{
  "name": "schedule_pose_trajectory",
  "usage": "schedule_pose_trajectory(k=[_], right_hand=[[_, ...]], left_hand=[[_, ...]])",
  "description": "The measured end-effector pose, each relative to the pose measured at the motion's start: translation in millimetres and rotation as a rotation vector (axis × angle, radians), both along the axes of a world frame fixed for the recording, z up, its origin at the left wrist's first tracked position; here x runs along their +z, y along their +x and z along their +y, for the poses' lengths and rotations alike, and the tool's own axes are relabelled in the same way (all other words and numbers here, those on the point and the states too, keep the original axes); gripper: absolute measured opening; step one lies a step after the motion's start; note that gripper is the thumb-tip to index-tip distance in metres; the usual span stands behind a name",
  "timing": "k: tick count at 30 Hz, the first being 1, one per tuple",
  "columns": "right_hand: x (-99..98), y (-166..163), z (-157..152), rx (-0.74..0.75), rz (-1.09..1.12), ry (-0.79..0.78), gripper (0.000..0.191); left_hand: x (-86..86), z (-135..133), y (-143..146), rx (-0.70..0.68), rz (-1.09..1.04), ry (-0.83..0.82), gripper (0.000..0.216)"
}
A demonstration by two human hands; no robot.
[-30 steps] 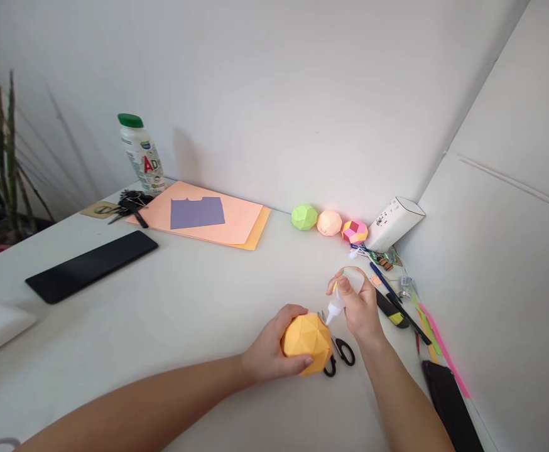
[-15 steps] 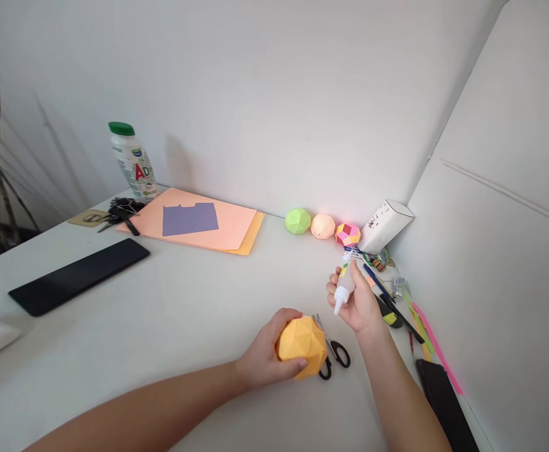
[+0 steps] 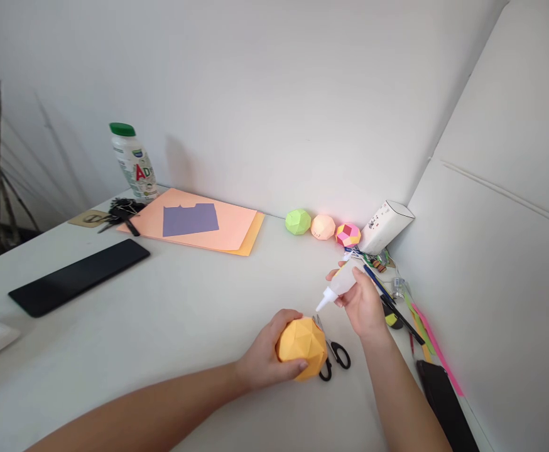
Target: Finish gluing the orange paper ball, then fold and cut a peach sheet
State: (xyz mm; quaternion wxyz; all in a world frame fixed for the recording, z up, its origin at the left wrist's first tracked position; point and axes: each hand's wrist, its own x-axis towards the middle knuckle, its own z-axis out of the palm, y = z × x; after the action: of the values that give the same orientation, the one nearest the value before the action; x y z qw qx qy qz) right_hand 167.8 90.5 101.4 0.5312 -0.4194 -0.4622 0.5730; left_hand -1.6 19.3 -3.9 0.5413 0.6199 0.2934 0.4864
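Observation:
My left hand is closed round the left side of a yellow-orange faceted paper ball, its thumb along the lower front. In my right hand is a white glue bottle, tilted so its narrow nozzle points down and left. The nozzle tip is just above the ball's upper right, apart from it as far as I can see. Scissors with black handles lie on the table, partly hidden behind the ball.
Green, peach and multicoloured paper balls line the wall. A white box leans in the corner above pens and a phone. Left are paper sheets, a bottle, keys and a black slab.
My right hand has turned the glue bottle, so its nozzle has swung left toward the paper ball. My left hand and the ball have hardly moved.

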Motion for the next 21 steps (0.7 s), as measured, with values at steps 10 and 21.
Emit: schedule_pose_trajectory(k=[10,21], right_hand=[[5.0,0.9,-16.1,0.02,-0.317,0.296,0.024],[6.0,0.2,-22.4,0.051,-0.392,0.311,0.022]], left_hand=[[-0.7,0.0,0.3,-0.023,-0.035,0.013,0.054],[0.6,0.1,-0.3,-0.026,-0.054,0.024,0.054]])
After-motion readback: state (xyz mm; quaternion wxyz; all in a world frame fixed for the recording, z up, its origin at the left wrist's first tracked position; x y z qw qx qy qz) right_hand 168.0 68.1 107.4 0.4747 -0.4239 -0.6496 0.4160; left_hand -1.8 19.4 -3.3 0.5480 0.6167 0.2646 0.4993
